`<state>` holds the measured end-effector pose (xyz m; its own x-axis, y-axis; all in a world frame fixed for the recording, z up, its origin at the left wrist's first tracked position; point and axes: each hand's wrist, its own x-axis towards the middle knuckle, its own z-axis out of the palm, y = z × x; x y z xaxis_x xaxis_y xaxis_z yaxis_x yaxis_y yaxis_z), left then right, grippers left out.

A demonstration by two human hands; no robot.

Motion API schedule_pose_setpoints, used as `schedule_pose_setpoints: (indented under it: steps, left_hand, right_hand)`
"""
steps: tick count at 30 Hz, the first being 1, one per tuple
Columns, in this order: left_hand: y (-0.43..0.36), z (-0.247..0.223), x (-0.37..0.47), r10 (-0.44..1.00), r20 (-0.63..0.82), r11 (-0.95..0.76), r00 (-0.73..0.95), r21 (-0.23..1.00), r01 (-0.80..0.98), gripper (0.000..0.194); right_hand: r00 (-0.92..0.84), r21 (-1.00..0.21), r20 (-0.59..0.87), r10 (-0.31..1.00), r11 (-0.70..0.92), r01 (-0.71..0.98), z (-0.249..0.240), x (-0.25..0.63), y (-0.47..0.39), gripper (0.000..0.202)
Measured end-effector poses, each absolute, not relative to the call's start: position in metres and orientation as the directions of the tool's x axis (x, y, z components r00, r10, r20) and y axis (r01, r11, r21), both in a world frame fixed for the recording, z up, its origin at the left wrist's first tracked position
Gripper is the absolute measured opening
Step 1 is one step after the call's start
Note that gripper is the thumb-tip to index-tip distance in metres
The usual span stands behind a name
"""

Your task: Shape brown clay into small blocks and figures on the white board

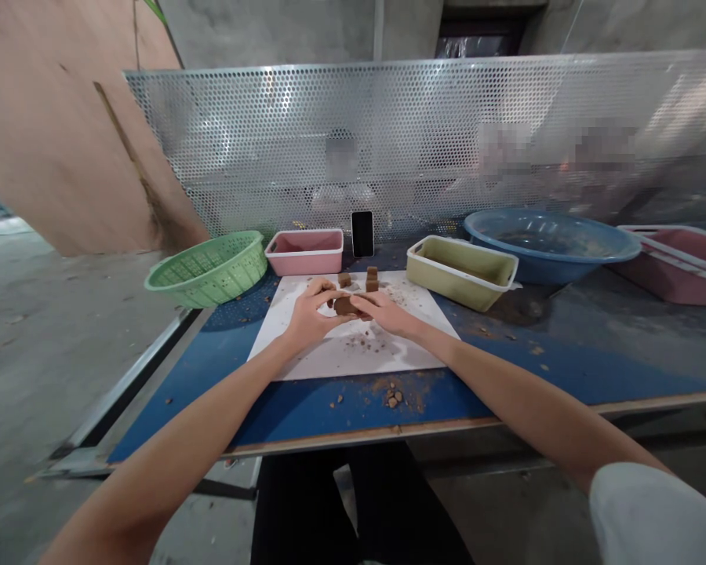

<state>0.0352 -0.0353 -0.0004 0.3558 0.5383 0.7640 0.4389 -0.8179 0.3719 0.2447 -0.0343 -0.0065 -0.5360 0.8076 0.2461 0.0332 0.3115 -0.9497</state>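
Note:
A brown clay-like lump (345,305) is held between my two hands above a white sheet (306,357). My left hand (311,315) grips its left side, with fingers curled over the top and the thumb low. From the right, my right hand (383,310) has its fingers pressed on the lump. Just beyond my hands, a small brown block (344,279) sits on the sheet, and more brown blocks (372,279) stand stacked to its right. Dark crumbs (365,342) are scattered on the sheet nearer to me.
Behind the sheet are a green basket (212,271), a pink bin (306,255), an upright phone (362,234) and an olive bin (459,271). A blue basin (553,243) and pink bins (676,267) stand right. Small clods (394,395) lie near the table's front edge.

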Motion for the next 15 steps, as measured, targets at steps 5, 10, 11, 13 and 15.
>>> schedule_pose_setpoints:
  steps: [5,10,11,13,15]
  left_hand:
    - [-0.0377,0.0028,0.0344,0.568,0.731,-0.802,0.378,0.389,0.454,0.031]
    - [-0.0359,0.0042,0.038,0.642,0.693,-0.762,0.328,0.532,0.369,0.039]
    - [-0.0348,0.0033,0.039,0.67,0.679,-0.741,0.3,0.586,0.328,0.045]
    - [-0.0322,0.0011,0.0399,0.73,0.634,-0.683,0.255,0.692,0.234,0.054]
    - [-0.0297,-0.0006,0.0393,0.777,0.577,-0.622,0.249,0.763,0.173,0.056]
  right_hand:
    - [-0.54,-0.947,0.277,0.795,0.322,-0.012,-0.0076,0.2435,-0.034,0.05]
    - [-0.455,-0.938,0.336,0.824,0.338,-0.08,-0.0054,0.2389,-0.0362,0.045]
    - [-0.432,-0.929,0.358,0.828,0.361,-0.078,-0.0046,0.2384,-0.0367,0.046]
    - [-0.406,-0.915,0.388,0.828,0.398,-0.063,-0.0034,0.2384,-0.037,0.049]
    - [-0.411,-0.913,0.392,0.823,0.404,-0.06,-0.0034,0.2399,-0.036,0.051]
